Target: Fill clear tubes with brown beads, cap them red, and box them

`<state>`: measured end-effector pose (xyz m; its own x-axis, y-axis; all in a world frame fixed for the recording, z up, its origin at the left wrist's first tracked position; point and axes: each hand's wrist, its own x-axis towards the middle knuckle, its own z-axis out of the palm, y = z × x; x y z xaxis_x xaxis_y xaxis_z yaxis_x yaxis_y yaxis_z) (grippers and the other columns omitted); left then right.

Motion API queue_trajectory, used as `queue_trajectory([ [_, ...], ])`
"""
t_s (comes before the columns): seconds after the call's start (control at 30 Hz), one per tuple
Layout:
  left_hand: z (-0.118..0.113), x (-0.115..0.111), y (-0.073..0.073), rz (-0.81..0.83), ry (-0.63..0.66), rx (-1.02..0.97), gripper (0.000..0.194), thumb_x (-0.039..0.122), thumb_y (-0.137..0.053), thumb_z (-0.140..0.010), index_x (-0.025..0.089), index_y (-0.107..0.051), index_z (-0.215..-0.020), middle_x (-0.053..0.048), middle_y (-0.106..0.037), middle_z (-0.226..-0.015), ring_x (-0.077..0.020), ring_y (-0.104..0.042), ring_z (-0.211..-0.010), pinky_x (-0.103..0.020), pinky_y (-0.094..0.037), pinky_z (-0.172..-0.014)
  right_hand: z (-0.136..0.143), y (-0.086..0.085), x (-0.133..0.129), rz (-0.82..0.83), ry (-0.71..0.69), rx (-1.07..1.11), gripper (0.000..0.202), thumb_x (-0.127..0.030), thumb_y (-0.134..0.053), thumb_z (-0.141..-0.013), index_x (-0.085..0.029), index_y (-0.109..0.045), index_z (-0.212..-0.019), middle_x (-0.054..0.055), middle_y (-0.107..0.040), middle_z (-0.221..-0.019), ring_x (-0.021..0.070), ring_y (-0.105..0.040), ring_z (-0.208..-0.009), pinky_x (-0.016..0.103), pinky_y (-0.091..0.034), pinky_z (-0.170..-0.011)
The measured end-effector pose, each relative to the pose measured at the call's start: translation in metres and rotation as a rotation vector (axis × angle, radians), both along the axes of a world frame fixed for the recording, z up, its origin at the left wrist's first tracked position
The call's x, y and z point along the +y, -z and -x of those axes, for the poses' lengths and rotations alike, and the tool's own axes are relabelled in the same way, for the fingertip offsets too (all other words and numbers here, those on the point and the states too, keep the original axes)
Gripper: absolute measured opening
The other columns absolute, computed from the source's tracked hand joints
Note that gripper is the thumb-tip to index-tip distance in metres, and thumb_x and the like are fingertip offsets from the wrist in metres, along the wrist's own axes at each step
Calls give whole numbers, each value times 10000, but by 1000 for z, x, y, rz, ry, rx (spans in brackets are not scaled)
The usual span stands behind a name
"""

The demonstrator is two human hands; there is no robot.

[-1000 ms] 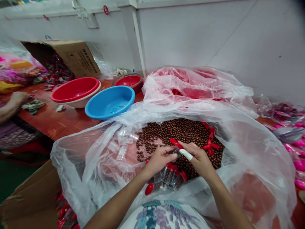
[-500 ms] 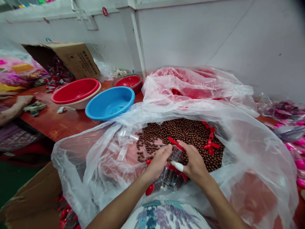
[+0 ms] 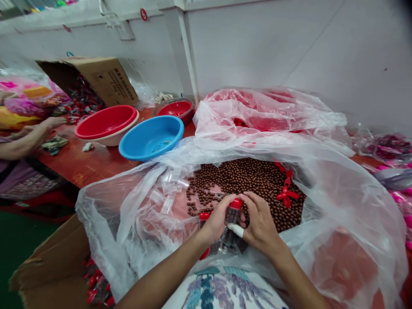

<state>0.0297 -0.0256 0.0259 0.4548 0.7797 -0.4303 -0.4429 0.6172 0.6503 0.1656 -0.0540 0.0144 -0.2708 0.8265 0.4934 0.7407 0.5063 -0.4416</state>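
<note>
Between both hands is a small clear container (image 3: 233, 214) with a red cap, dark balls showing inside it. My left hand (image 3: 217, 218) grips its left side with closed fingers. On the other side my right hand (image 3: 260, 219) curls round it, white tape on the thumb. Brown balls (image 3: 254, 176) lie spread in an open clear plastic bag just beyond the hands. Red linked plastic pieces (image 3: 286, 194) rest on the balls at the right. More filled containers (image 3: 230, 243) lie under my hands, partly hidden.
Clear empty tubes (image 3: 168, 203) lie left of the balls. A blue basin (image 3: 151, 138), a red basin (image 3: 106, 122) and a cardboard box (image 3: 107, 81) stand further left. Another person's arm (image 3: 30, 139) reaches in at far left. An open carton (image 3: 53, 266) is at lower left.
The held container has turned more upright, and its red strip no longer sticks out at the upper left. My right fingers have curled closer round the cap. The other person's arm has reached further in.
</note>
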Motion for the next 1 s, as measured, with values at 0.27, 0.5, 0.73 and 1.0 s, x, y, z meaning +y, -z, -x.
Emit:
queue_trajectory([
  [0.27, -6, -10, 3, -75, -2, 75, 360, 479, -435, -812, 169, -556, -950, 55, -476, -464, -67, -393, -352, -160, -296, -357, -6, -4, 6, -45, -112, -170, 556, -338, -578, -677, -158, -474, -1193, 123, -554, -1180, 281, -475, -1101, 471, -259, -1020],
  [0.5, 8, -10, 0, -74, -1, 136, 426, 484, -413, -819, 176, -510, -1096, 29, -544, -526, -89, -481, -399, -181, -381, -413, -9, -4, 3, 179, -201, -134, 713, -454, -612, -714, -171, -364, -1319, 120, -496, -1276, 272, -444, -1153, 451, -308, -1003],
  [0.73, 91, -10, -20, -175, -58, 595, 434, 580, -442, -776, 176, -573, -868, 12, -572, -593, -119, -535, -487, -225, -435, -464, -42, -8, -22, 569, -325, -104, 643, -249, -602, -751, -289, -356, -1344, 72, -466, -1311, 240, -437, -1185, 406, -380, -977],
  [1.0, 122, -56, 4, -436, 266, 884, 740, 393, -778, -521, 214, -485, -1176, -59, -602, -1075, -232, -566, -968, -327, -435, -846, -21, 15, -30, 624, -354, -85, 975, 31, -455, -545, -296, -177, -1420, 43, -340, -1423, 221, -377, -1258, 392, -364, -1005],
])
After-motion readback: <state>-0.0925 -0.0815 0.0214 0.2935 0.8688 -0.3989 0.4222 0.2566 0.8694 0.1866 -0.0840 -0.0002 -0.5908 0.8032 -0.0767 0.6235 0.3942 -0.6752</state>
